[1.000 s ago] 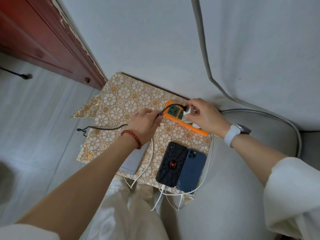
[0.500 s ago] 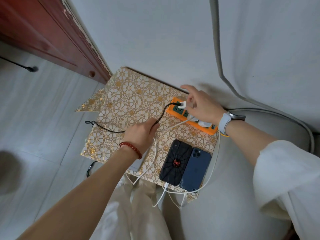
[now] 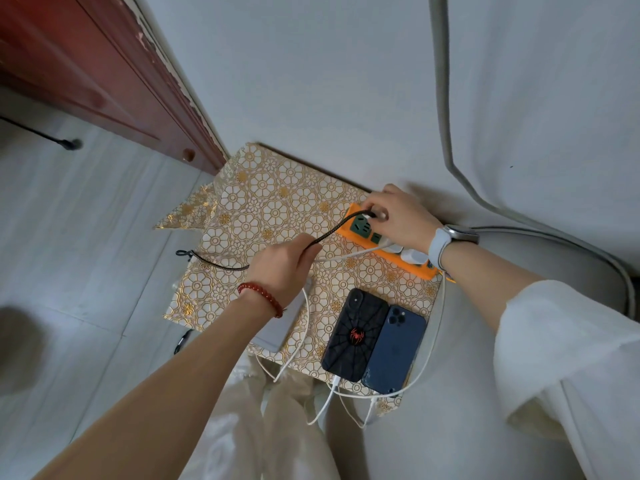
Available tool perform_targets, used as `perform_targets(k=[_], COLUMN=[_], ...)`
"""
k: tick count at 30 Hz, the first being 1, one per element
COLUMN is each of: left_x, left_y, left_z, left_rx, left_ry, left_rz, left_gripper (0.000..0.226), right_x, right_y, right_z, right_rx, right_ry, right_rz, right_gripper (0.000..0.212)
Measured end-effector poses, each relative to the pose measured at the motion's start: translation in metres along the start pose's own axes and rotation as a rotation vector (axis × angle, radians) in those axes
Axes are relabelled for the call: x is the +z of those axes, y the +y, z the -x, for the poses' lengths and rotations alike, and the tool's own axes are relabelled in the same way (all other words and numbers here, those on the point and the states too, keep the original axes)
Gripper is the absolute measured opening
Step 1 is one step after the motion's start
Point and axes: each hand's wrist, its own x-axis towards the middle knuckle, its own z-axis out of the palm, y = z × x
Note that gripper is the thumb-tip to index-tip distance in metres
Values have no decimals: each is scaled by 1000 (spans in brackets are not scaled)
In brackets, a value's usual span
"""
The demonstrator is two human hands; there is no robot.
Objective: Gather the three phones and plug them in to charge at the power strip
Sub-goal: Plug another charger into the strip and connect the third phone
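Note:
An orange power strip (image 3: pixel 358 232) with green sockets lies at the far right of a gold-flowered cloth (image 3: pixel 270 206). My right hand (image 3: pixel 398 216) pinches a white charger plug at the strip's left end. A black braided cable (image 3: pixel 214 265) runs from that plug through my left hand (image 3: pixel 280 268), which grips it. A black phone with a red spider (image 3: pixel 355 336) and a blue phone (image 3: pixel 394 351) lie side by side, white cables in their near ends. A pale phone (image 3: pixel 278 329) lies partly under my left forearm.
Two white chargers (image 3: pixel 410 254) sit in the strip near my right wrist. A dark red wooden cabinet (image 3: pixel 104 74) stands at the upper left over a pale floor. White wall and a grey curtain edge (image 3: pixel 446 98) are behind. A grey cushion lies at right.
My right hand has pressed the white plug with the black cable down onto the strip's left end. My left hand has slid a little along the cable.

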Motion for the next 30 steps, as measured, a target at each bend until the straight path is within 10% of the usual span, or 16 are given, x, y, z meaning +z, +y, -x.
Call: perform_targets(k=[30], left_x=[-7], left_y=[-9], left_z=[-16], left_rx=[-132], left_ry=[-1], left_rz=[9], left_gripper=[27], right_x=[16], right_y=[8], right_z=[24], right_rx=[199], right_ry=[205], right_rz=[19], right_gripper=[29])
